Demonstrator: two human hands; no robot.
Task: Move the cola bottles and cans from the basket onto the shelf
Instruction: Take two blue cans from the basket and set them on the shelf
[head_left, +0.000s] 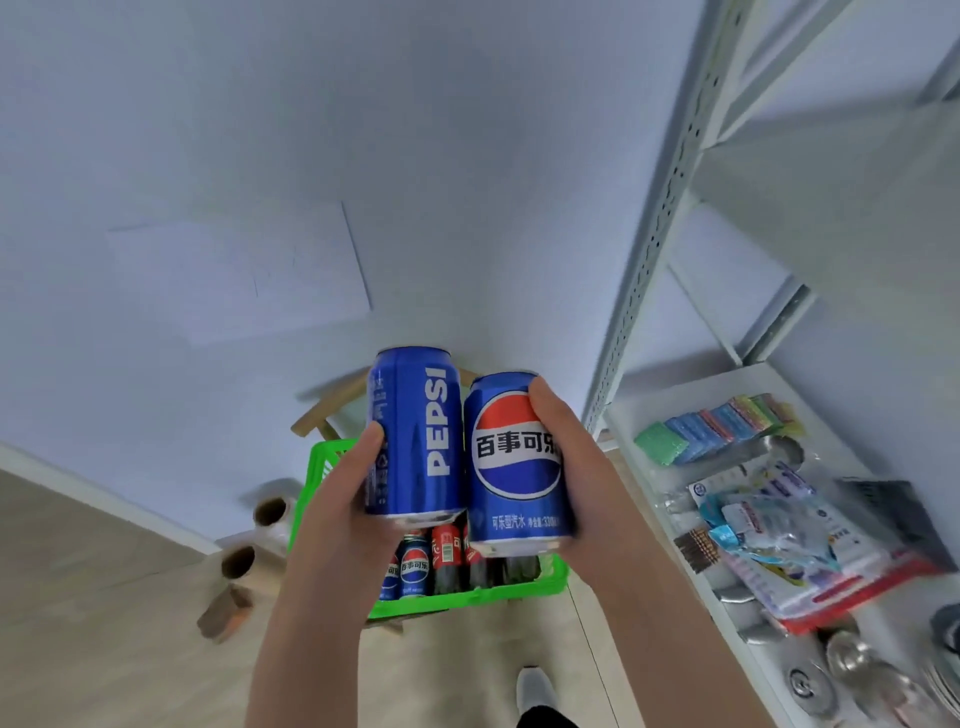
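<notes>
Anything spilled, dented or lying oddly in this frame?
Nothing spilled or damaged. The left hand and right hand each hold an upright, undented Pepsi can above the green basket. The only untidy spot is the loose heap of packets on the lower shelf.

- You are holding up two blue Pepsi cans side by side, upright and touching or nearly so, above the basket.
- The left can (415, 431) is showing "PEPSI" in white letters running up its side.
- The right can (517, 462) is facing you with the red, white and blue globe logo and Chinese lettering.
- The green basket (467, 597) is sitting below, holding more blue cans (414, 566) and red-labelled cola bottles (448, 561), standing upright.
- The white metal shelf (675, 260) is standing at your right.
</notes>
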